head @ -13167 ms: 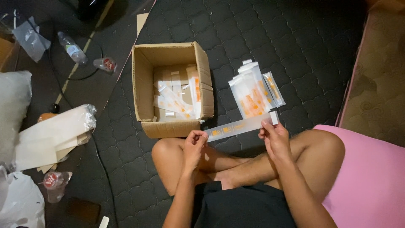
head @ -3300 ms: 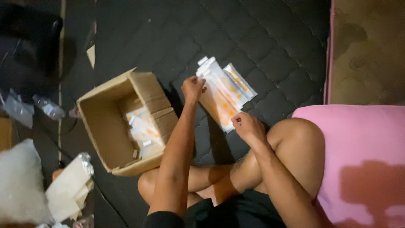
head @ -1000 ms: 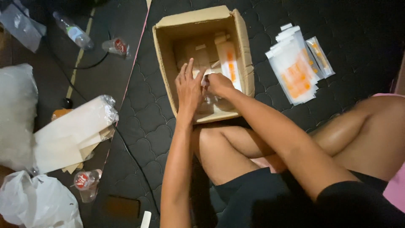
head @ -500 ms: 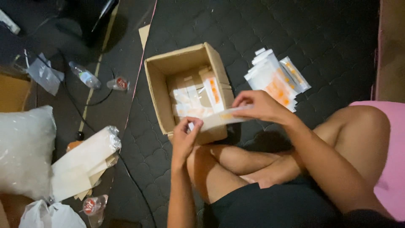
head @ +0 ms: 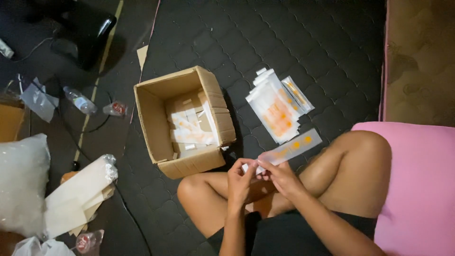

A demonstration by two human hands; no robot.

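I sit cross-legged on a dark quilted mat. My left hand and my right hand meet over my legs and pinch the near end of a long clear packet with orange marks, which slants up to the right. An open cardboard box holding more clear and white packets stands just left of my hands. A fanned stack of similar packets lies on the mat beyond the held one.
A pink cushion is at the right, with brown carpet behind it. At the left lie a roll of white bags, a bubble-wrap bundle, a plastic bottle, cables and a black object.
My hands left the box with one packet and drew it back over my legs. The packet now slants up to the right, held at its near end.
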